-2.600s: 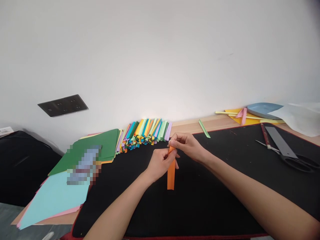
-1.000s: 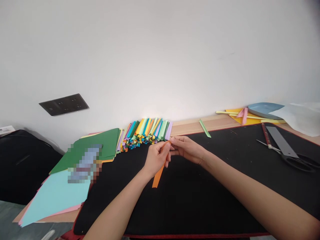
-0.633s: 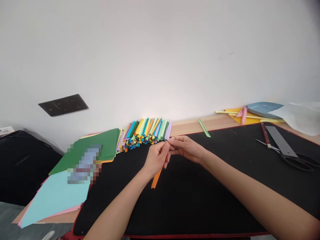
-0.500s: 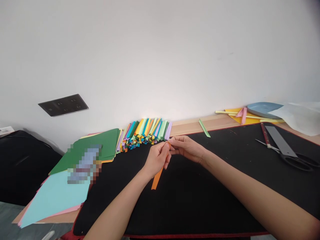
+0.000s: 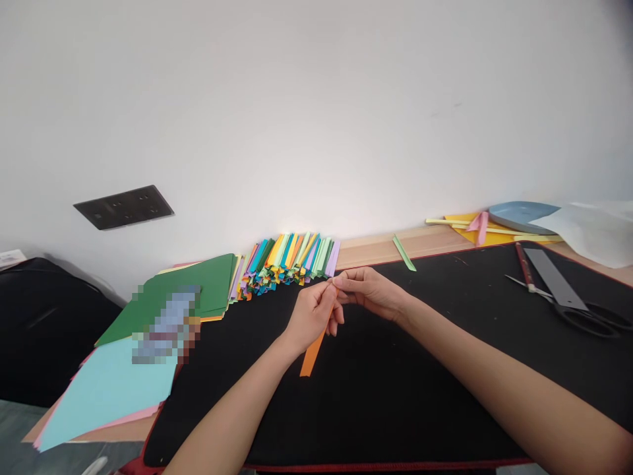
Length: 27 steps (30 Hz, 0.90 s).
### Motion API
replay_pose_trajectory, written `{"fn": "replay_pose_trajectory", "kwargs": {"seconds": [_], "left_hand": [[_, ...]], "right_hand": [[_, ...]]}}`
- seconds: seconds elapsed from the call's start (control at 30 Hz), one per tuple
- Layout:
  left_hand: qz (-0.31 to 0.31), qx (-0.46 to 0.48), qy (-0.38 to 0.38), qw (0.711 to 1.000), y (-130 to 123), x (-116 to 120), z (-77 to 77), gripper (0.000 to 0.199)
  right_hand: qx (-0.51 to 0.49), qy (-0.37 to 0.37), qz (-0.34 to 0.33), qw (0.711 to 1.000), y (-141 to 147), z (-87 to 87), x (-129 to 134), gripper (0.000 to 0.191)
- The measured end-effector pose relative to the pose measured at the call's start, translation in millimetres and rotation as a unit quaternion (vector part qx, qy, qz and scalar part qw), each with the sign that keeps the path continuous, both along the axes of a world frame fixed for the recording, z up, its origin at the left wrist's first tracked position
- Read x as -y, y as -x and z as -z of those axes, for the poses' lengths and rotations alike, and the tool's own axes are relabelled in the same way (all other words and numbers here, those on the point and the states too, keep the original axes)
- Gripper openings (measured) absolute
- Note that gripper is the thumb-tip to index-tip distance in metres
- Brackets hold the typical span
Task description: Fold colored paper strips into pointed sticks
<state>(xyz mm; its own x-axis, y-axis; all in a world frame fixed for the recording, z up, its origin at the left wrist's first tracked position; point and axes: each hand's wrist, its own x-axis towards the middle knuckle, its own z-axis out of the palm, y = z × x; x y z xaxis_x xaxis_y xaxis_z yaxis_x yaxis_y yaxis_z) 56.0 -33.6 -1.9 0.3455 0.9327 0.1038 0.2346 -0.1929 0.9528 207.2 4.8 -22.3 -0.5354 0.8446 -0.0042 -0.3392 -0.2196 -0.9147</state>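
An orange paper strip (image 5: 311, 355) slants down toward me over the black mat. Its upper end is pinched between the thumb and fingers of my left hand (image 5: 312, 311). My right hand (image 5: 368, 290) meets the left at the strip's top end, thumb and forefinger pressed together on it. Behind the hands lies a heap of folded paper strips (image 5: 281, 262) in many colours. One light green strip (image 5: 404, 253) rests apart, right of the heap, across the mat's back edge.
Scissors (image 5: 583, 320), a grey metal ruler (image 5: 554, 278) and a dark red-handled tool (image 5: 525, 264) lie on the mat (image 5: 395, 409) at right. Behind them are a blue plate (image 5: 519, 214) and paper scraps. Green sheets (image 5: 208, 284) and light blue sheets (image 5: 109, 396) are stacked at left.
Both hands stay at the strip's top end. The lower fingers of my left hand have shifted slightly right, and the strip's lower end has turned a little.
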Motion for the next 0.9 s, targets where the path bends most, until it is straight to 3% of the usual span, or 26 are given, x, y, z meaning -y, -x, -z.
{"fn": "replay_pose_trajectory", "kwargs": {"seconds": [0.9], "left_hand": [[-0.023, -0.005, -0.003, 1.0, -1.2, 0.5, -0.4, 0.033]], "right_hand": [[0.057, -0.061, 0.039, 0.996, -1.1, -2.4, 0.6, 0.032]]}}
